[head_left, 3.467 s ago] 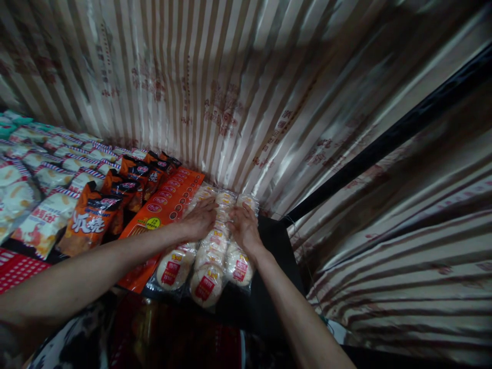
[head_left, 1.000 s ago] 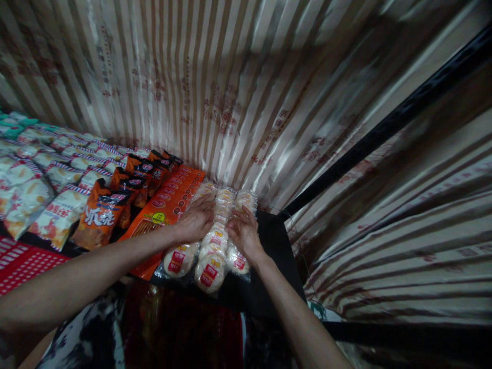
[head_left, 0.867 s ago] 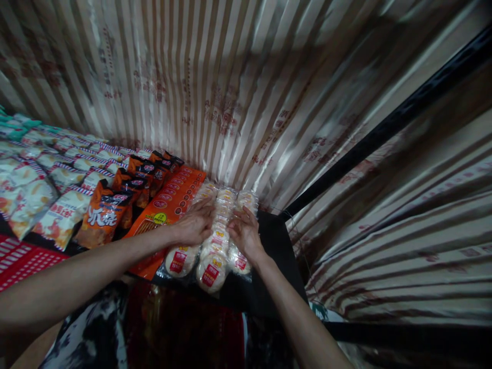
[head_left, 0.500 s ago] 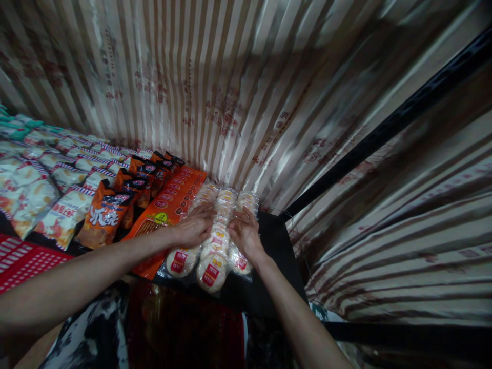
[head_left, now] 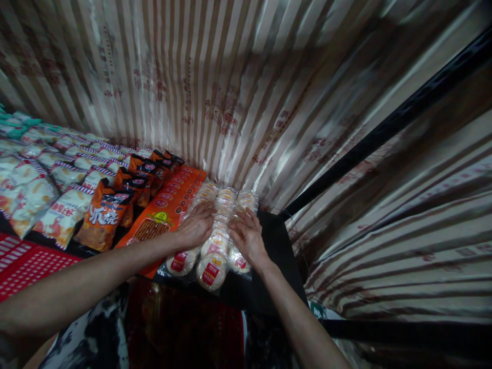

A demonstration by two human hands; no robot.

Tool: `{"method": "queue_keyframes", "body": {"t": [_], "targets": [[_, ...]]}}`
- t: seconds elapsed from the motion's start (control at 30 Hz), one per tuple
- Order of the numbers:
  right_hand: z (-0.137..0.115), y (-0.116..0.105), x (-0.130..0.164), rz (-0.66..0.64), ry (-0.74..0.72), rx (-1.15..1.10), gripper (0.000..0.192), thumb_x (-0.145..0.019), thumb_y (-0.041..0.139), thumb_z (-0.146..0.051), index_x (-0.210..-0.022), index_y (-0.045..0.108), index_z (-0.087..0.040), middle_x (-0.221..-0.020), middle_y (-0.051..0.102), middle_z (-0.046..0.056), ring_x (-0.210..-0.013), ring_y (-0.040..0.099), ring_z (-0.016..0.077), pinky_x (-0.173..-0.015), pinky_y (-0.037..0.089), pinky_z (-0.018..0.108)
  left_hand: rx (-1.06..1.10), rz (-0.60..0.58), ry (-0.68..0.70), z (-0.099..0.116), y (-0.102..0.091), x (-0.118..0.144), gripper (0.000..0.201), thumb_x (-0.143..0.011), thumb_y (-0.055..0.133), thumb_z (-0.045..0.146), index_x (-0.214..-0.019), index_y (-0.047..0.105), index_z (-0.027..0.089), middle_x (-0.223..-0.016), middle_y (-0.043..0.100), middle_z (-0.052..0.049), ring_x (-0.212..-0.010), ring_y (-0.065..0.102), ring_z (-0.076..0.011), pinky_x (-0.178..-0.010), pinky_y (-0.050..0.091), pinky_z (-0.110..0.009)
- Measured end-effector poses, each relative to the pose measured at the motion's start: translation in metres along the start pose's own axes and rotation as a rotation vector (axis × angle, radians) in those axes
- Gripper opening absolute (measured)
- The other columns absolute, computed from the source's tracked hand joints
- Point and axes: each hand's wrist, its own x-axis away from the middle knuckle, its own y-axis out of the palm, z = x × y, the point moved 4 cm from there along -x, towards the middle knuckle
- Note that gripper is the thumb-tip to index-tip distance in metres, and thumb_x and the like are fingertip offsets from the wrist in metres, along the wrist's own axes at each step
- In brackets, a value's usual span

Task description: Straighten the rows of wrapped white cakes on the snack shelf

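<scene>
Striped cream-and-brown sheeting (head_left: 215, 77) printed with red characters hangs in folds behind a flat orange packet (head_left: 169, 200). A black post (head_left: 384, 133) slants upward, well to the right of the packet. A black surface (head_left: 274, 241) lies under the packet and reaches out to its right. Rows of white snack bags (head_left: 63, 212) with striped tops spread to the packet's left, and in front of them, also left of it, is red perforated plastic (head_left: 34, 264). Just beside the packet's left edge sit orange-and-black bags (head_left: 103, 215), one behind another. Directly right of the packet, clear-wrapped round crackers (head_left: 212, 269) overlap in three rows running front to back. The person's left hand (head_left: 198, 224), nearest the packet, lies palm down over the left and middle rows, fingers slightly bent and close together. The right hand (head_left: 246, 233), farther right of the packet, rests over the right row, fingers curved and a little spread. How firmly they press cannot be told. Small red labels mark the front crackers.
</scene>
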Motion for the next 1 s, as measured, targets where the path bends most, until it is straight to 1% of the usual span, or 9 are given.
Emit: {"method": "queue_keyframes", "body": {"t": [0.1,0.33,0.43,0.53,0.63,0.7,0.8,0.9,1.0], "targets": [[0.0,-0.002,0.006,0.001,-0.014,0.003,0.016,-0.084,0.061,-0.033,-0.082,0.071,-0.021,-0.126,0.059,0.012,-0.138,0.031,0.0313,-0.107,0.033,0.055,-0.019,0.04,-0.014,0.001,0.0,0.001,0.028,-0.087,0.047,0.017,-0.109,0.063,0.011,-0.125,0.06,-0.013,-0.133,0.035,-0.0292,-0.112,0.033,-0.048],[0.003,-0.002,0.013,-0.003,0.044,0.001,0.013,-0.081,0.063,-0.029,-0.088,0.069,-0.02,-0.129,0.058,0.012,-0.137,0.031,0.032,-0.106,0.033,0.055,-0.039,0.081,-0.053,0.002,0.003,0.003,0.029,-0.086,0.048,0.018,-0.11,0.061,0.011,-0.121,0.061,-0.012,-0.13,0.037,-0.0303,-0.111,0.032,-0.049],[0.001,-0.001,0.011,-0.026,0.062,-0.002,0.009,-0.08,0.064,-0.027,-0.08,0.068,-0.02,-0.13,0.058,0.012,-0.137,0.03,0.0322,-0.106,0.032,0.055,-0.034,0.082,-0.061,0.002,0.004,0.003,0.028,-0.086,0.048,0.018,-0.109,0.061,0.011,-0.122,0.06,-0.013,-0.131,0.037,-0.0303,-0.112,0.031,-0.049],[0.0,0.002,0.009,-0.048,0.075,-0.016,0.01,-0.08,0.062,-0.024,-0.071,0.065,-0.02,-0.129,0.058,0.011,-0.138,0.029,0.0319,-0.107,0.031,0.056,-0.023,0.087,-0.064,0.002,0.005,0.004,0.027,-0.085,0.049,0.018,-0.109,0.061,0.01,-0.122,0.06,-0.014,-0.132,0.035,-0.0302,-0.112,0.031,-0.049],[-0.001,0.003,0.007,-0.057,0.068,-0.038,0.013,-0.081,0.059,-0.023,-0.068,0.063,-0.02,-0.127,0.06,0.011,-0.138,0.029,0.0309,-0.108,0.03,0.056,-0.012,0.106,-0.08,0.0,0.006,0.006,0.029,-0.084,0.049,0.016,-0.111,0.06,0.012,-0.122,0.059,-0.013,-0.133,0.035,-0.0298,-0.111,0.033,-0.05],[-0.002,0.004,0.006,-0.058,0.063,-0.042,0.014,-0.081,0.058,-0.023,-0.068,0.063,-0.02,-0.126,0.061,0.011,-0.138,0.03,0.0312,-0.108,0.029,0.056,-0.009,0.123,-0.092,-0.001,0.006,0.007,0.028,-0.084,0.049,0.016,-0.11,0.06,0.015,-0.122,0.059,-0.011,-0.133,0.034,-0.0295,-0.111,0.033,-0.05],[-0.003,0.003,0.006,-0.052,0.059,-0.038,0.013,-0.081,0.057,-0.023,-0.07,0.064,-0.02,-0.126,0.061,0.011,-0.137,0.03,0.032,-0.107,0.03,0.057,0.008,0.123,-0.108,-0.001,0.004,0.008,0.023,-0.084,0.049,0.015,-0.103,0.061,0.016,-0.121,0.06,-0.01,-0.134,0.034,-0.0295,-0.11,0.035,-0.051],[-0.004,0.002,0.007,-0.03,0.055,-0.035,0.013,-0.081,0.057,-0.023,-0.07,0.064,-0.02,-0.124,0.061,0.011,-0.137,0.031,0.0316,-0.107,0.031,0.056,0.02,0.117,-0.115,0.0,-0.002,0.011,0.02,-0.085,0.05,0.017,-0.102,0.061,0.015,-0.124,0.058,-0.012,-0.135,0.032,-0.0305,-0.11,0.035,-0.052],[-0.005,0.002,0.007,-0.018,0.053,-0.028,0.013,-0.081,0.056,-0.021,-0.07,0.063,-0.02,-0.122,0.063,0.011,-0.136,0.032,0.0305,-0.108,0.03,0.054,0.001,0.114,-0.06,0.009,-0.011,0.017,0.018,-0.086,0.05,0.019,-0.1,0.06,0.013,-0.132,0.051,-0.015,-0.139,0.025,-0.031,-0.113,0.031,-0.052]]}}
